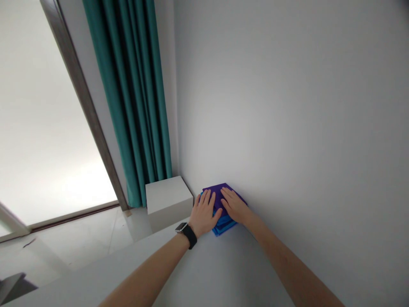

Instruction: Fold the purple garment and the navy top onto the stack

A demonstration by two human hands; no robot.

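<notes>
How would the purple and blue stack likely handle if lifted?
The stack looks like folded fabric, so probably floppy. Its uneven layers might slip apart unless supported from below. Lying low and flat under the left hand and right hand, it seems unlikely to roll or tip.

through my feed i make out a flat, layered stack (217,201) on the white surface (217,268) beside the wall (287,106), its purple piece (218,188) uppermost, blue layers (224,228) showing beneath along the near edge.
</notes>
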